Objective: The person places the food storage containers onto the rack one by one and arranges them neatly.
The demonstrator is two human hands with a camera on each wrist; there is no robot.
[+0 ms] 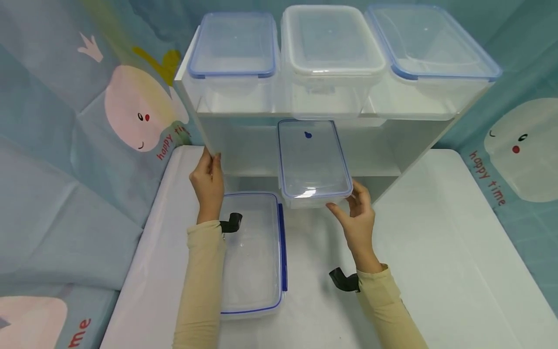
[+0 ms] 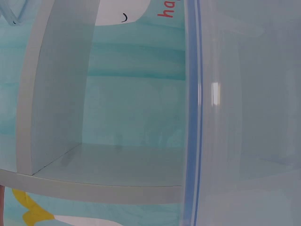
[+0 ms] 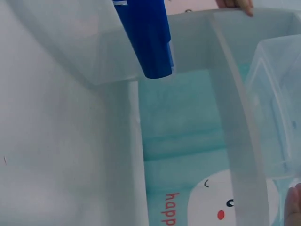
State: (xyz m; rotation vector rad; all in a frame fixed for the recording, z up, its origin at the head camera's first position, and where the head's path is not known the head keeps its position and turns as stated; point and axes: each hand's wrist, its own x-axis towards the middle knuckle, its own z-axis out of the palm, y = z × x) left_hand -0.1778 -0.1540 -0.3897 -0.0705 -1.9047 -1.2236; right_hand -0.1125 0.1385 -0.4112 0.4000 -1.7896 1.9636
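Observation:
My left hand [image 1: 207,185] grips the front edge of the left side panel of a white shelf unit [image 1: 414,127]; its fingertips [image 3: 235,4] also show in the right wrist view. With my right hand [image 1: 358,220] I hold the front right corner of a clear plastic food container [image 1: 311,160] with a blue-edged lid. The thumb is at its front and the fingers are at its right side. This container sticks out of the middle level of the shelf; whether its back touches the board is unclear. In the right wrist view the container [image 3: 277,103] appears at the right edge.
A larger clear container [image 1: 250,252] with a dark blue clip [image 3: 148,37] stands on the white table [image 1: 449,252], beneath my left forearm. On the shelf's top sit two blue-rimmed containers [image 1: 235,43] [image 1: 436,41] and a white-lidded container [image 1: 333,41]. A patterned curtain [image 1: 56,160] surrounds the table.

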